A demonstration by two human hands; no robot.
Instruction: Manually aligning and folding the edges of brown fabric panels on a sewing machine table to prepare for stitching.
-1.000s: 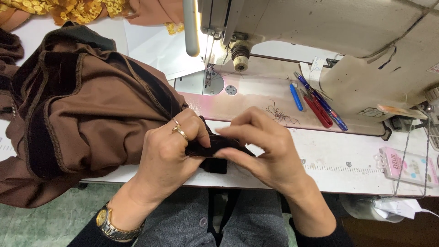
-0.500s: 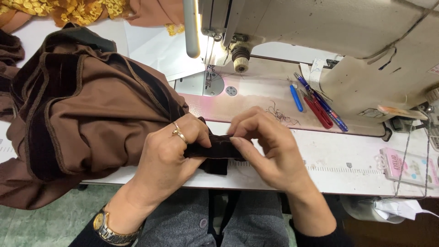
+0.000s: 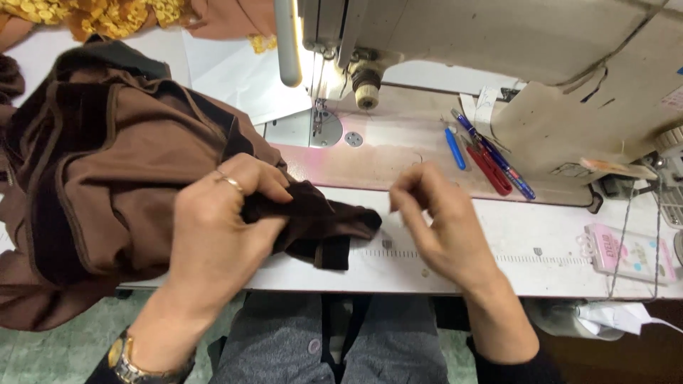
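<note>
My left hand [image 3: 213, 242], with a ring on one finger and a gold watch [image 3: 122, 358] at the wrist, grips a dark brown velvet piece [image 3: 334, 222] that hangs from the bunched brown garment [image 3: 121, 163]. The velvet end lies over the front edge of the white table [image 3: 555, 267]. To the right of the velvet end, my right hand [image 3: 441, 227] hovers a short gap away from the cloth. Its thumb and fingertips are pinched together, and I see nothing between them.
A cream sewing machine [image 3: 498, 57] stands at the back, its needle and presser foot [image 3: 318, 121] above the garment's edge. A blue tool [image 3: 455, 148], red scissors and a pen [image 3: 494, 156] lie by the machine. A pink box [image 3: 629, 252] sits right; yellow lace fabric [image 3: 107, 14] far left.
My right hand has let go of the dark velvet piece and drawn away to the right. My left hand keeps its grip, and the velvet end now lies uncovered on the table.
</note>
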